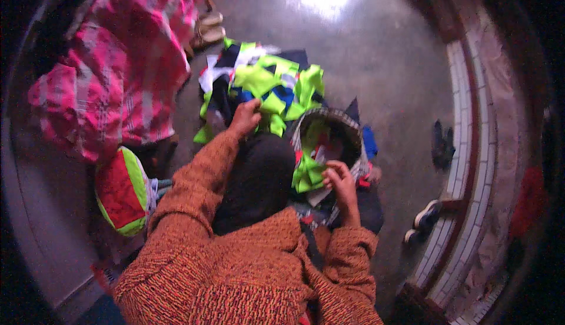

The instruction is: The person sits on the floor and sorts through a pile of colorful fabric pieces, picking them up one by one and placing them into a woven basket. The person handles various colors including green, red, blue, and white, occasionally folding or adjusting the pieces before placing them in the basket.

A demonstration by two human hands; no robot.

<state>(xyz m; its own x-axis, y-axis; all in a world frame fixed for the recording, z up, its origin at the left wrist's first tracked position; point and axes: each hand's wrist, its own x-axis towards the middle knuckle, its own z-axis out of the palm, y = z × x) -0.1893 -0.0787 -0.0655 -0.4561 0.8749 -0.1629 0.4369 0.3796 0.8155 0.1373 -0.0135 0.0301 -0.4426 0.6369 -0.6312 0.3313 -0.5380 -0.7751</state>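
Observation:
My left hand (244, 119) reaches over the near edge of a heap of cloth scraps (276, 75), mostly neon yellow-green with navy, blue and white pieces. Its fingers are drawn together, and whatever may be between them is too small to make out. In front of my right knee stands a round container (303, 126) with a patterned rim, holding more scraps. A neon-green scrap (309, 173) hangs over its near side. Right beside that scrap is my right hand (342, 185), fingers bent and apart, with nothing visible in them.
A pink and white checked cloth (112, 83) covers something at the left. Below it sits a red and lime-green stuffed piece (122, 191). Pale shoes (210, 32) lie beyond the checked cloth. Dark shoes (424, 219) rest by a white-tiled step (461, 119) at the right.

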